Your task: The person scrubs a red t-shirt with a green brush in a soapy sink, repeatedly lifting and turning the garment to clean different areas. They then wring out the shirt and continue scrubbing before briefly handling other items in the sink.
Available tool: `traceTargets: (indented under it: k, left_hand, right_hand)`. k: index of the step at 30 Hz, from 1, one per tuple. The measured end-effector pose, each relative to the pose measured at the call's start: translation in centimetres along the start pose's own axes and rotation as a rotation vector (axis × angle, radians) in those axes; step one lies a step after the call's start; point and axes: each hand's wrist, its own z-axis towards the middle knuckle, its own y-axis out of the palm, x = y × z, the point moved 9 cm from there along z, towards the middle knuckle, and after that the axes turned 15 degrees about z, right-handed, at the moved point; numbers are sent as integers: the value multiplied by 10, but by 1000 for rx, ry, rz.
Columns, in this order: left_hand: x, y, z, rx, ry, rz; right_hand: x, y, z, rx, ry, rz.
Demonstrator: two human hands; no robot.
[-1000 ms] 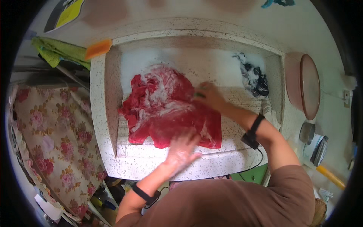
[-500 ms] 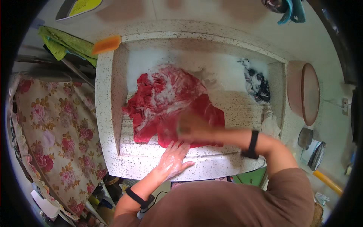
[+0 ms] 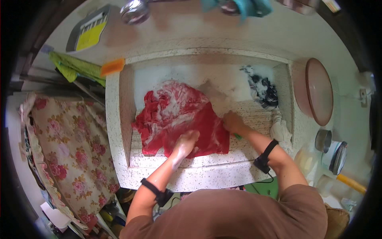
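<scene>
A soapy red garment [image 3: 179, 119] lies spread in the speckled stone basin, streaked with white foam and bunched at its left side. Over its lower middle is my left hand [image 3: 186, 142], foam on the wrist, thumb apart from slightly bent, blurred fingers; I see nothing held in it. My right hand [image 3: 234, 122] is closed at the garment's right edge. Beneath its palm a small green object [image 3: 238, 136] shows in part; its kind is hidden. Each forearm wears a black strap.
Dark wet cloth [image 3: 266, 92] lies at the basin's far right, with white cloth [image 3: 281, 129] nearer. An orange block [image 3: 113, 67] sits on the far-left rim [image 3: 115, 119]. A pinkish basin [image 3: 319, 91] leans at right. A floral curtain [image 3: 67, 147] hangs at left.
My right hand has moved right, from the garment's middle to its right edge. My left hand has moved from the front rim up onto the garment. The view has shifted.
</scene>
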Motion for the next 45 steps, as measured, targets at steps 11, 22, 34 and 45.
traceTargets:
  k: [11, 22, 34, 45]
  left_hand:
    - [53, -82, -18, 389, 90, 92]
    - [198, -174, -170, 486, 355, 591]
    - [206, -208, -189, 689, 552, 1068]
    - [32, 3, -93, 361, 919, 1441]
  right_hand:
    - [-120, -50, -93, -333, -203, 802]
    - [-171, -58, -11, 275, -427, 670]
    - [-120, -226, -18, 857, -372, 45]
    - [55, -145, -66, 477, -70, -206]
